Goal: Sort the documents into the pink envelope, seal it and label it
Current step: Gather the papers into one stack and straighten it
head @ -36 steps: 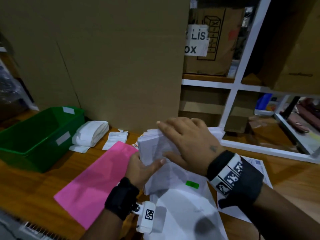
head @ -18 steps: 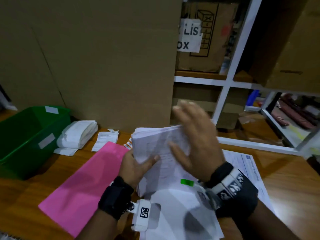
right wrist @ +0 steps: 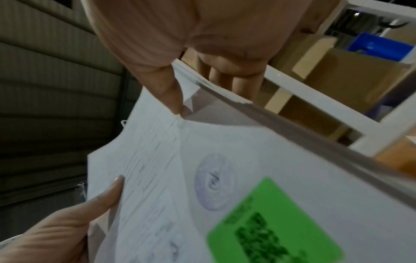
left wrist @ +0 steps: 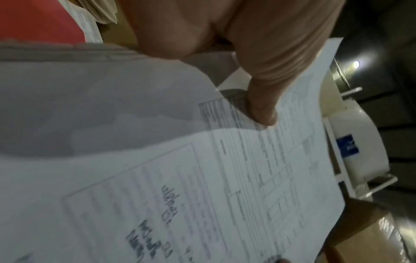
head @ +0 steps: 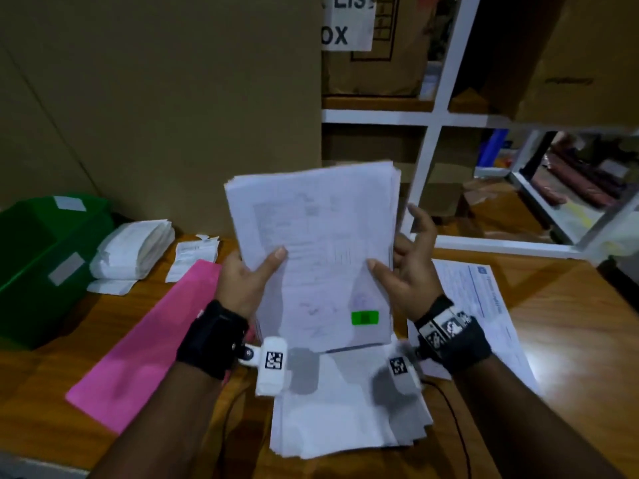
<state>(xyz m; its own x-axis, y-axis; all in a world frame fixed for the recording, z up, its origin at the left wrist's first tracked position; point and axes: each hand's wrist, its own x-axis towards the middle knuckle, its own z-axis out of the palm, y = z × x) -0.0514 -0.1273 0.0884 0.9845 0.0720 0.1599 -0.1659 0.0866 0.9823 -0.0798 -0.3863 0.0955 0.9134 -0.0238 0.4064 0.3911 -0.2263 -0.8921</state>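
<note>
The wooden desk [head: 570, 323] carries a flat pink paper envelope [head: 145, 344], left. Above it, a white stack of printed documents [head: 311, 243] is held upright, pinched by the left hand [head: 247, 281] and right hand [head: 404, 274] grips.

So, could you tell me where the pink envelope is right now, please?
In the head view, the pink envelope lies flat on the wooden table, left of the left hand, between the green bin and the held document stack.

White sign [head: 347, 24] on the shelved cardboard box reads "LIS", "OX" (cut off).
</note>
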